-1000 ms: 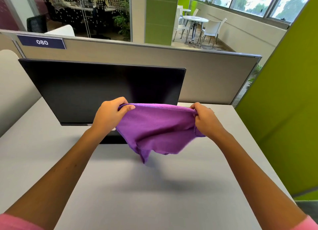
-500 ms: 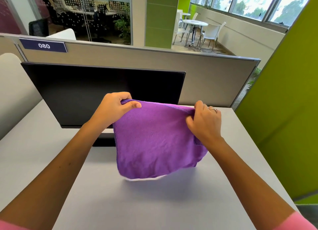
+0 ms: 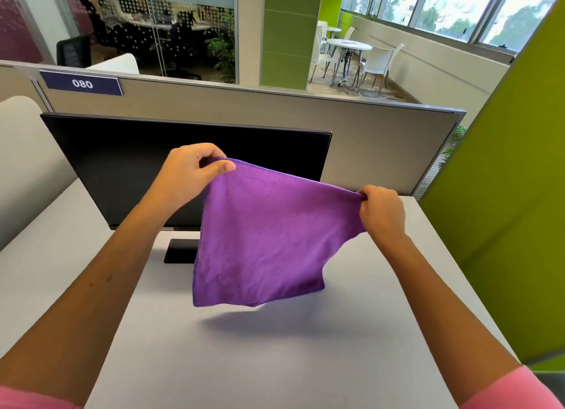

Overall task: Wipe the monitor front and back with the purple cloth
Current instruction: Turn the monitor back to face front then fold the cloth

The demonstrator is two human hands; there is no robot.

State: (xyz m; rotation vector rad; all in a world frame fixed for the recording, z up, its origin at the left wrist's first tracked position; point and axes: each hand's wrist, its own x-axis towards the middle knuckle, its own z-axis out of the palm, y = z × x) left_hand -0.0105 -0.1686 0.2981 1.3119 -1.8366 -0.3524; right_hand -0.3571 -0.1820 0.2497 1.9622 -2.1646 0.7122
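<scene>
One purple cloth (image 3: 263,234), held up in the air over the tabletop (image 3: 275,347), spread between two hands and hanging as a flat sheet; its lower edge is clear of the surface, with a shadow on the tabletop beneath it. Left hand (image 3: 186,176): grip closed on the cloth's upper left corner, thumb on the near face, fingers curled over the top edge. Right hand (image 3: 382,213): grip closed tight on the upper right corner, the fabric bunched inside the fist; this corner sits lower than the left one, so the top edge slopes down to the right. One monitor (image 3: 128,164), black, screen dark, standing upright at the back left of the tabletop on one black base (image 3: 180,249). The cloth hangs in front of the monitor's lower right part and covers the right part of the base from view; whether it touches the screen cannot be told. Two bare forearms, two pink sleeve edges at the bottom corners. Behind the monitor, one beige partition (image 3: 351,139) carrying one dark blue label (image 3: 82,83) reading 080. One green panel (image 3: 504,194) along the right side. Far background: one round white table (image 3: 348,45) with at least three white chairs around it.
</scene>
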